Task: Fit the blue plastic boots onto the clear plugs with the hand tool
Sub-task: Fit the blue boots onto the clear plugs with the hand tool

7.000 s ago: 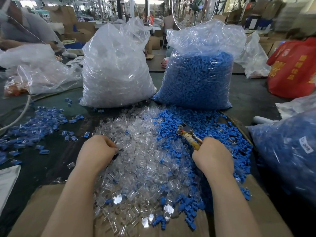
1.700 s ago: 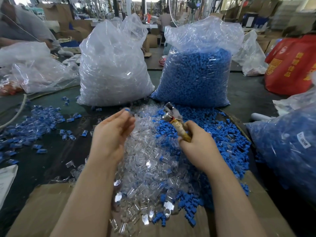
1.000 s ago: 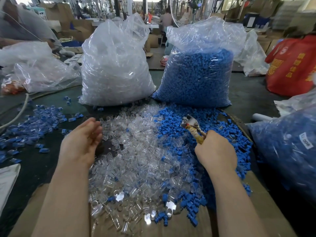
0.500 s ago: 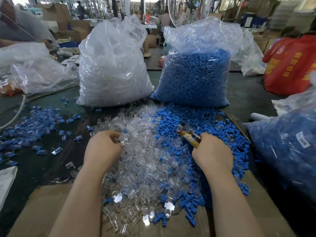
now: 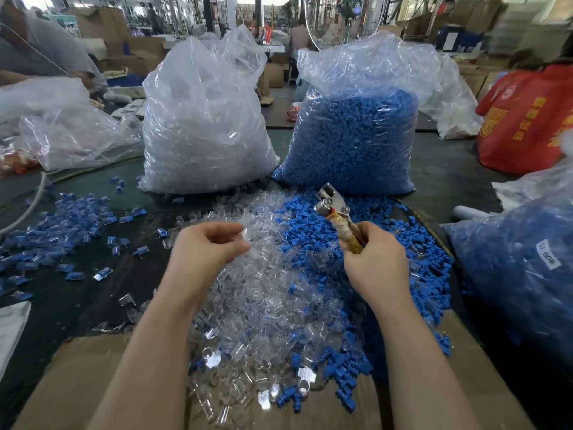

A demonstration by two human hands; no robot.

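- Hovering above the heap of clear plugs (image 5: 263, 293), the left hand (image 5: 204, 252) is raised off the surface with its fingers curled in; thumb and fingertips (image 5: 240, 240) pinch one small clear plug (image 5: 244, 233) at their tips.
- The right hand (image 5: 375, 262) is wrapped around the yellowish handles of the hand tool (image 5: 336, 215), fingers closed tight on it. The metal head of the tool points up and away from the hand, tilted toward the left hand, and is lifted clear of the pile.
- Whether a boot sits on the tool's nose I cannot tell from here.
- Loose blue boots (image 5: 387, 243) lie heaped under and to the outside of the right hand, running into the clear plugs between the two hands.
- Both heaps spill onto a sheet of cardboard (image 5: 80, 373) beneath the forearms.
- Beyond the left hand stands a big bag of clear plugs (image 5: 204, 119); beyond the right hand, a big bag of blue boots (image 5: 356, 131), the two just beside each other.
- Well out past the left hand, finished pieces (image 5: 62, 218), blue with clear ends, lie scattered on the dark surface (image 5: 74, 293).
- Outside the right hand sits another bag of blue parts (image 5: 527, 268) bearing a white label.
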